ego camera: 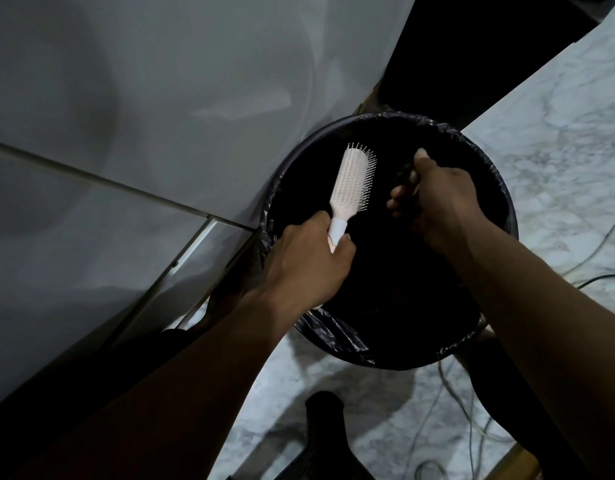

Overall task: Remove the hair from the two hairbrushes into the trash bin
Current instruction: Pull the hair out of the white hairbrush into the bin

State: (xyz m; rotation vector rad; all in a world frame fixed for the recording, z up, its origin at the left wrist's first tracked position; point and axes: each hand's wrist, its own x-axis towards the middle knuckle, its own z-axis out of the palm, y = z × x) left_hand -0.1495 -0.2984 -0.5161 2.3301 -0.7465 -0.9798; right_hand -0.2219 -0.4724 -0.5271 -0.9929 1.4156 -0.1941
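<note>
A round black trash bin [500,188] lined with a black bag stands on the floor below me. My left hand [309,265] grips the handle of a white hairbrush [353,181], held over the bin with its bristles facing right. My right hand [437,199] hovers over the bin's right half, fingers closed on a dark clump of hair [404,176]. Only one hairbrush is visible. The bin's inside is too dark to make out.
A white cabinet or appliance wall [143,116] fills the left and top. Marble floor [558,133] lies to the right and below, with thin cables [597,278] at the right. A dark object [325,431] is at the bottom centre.
</note>
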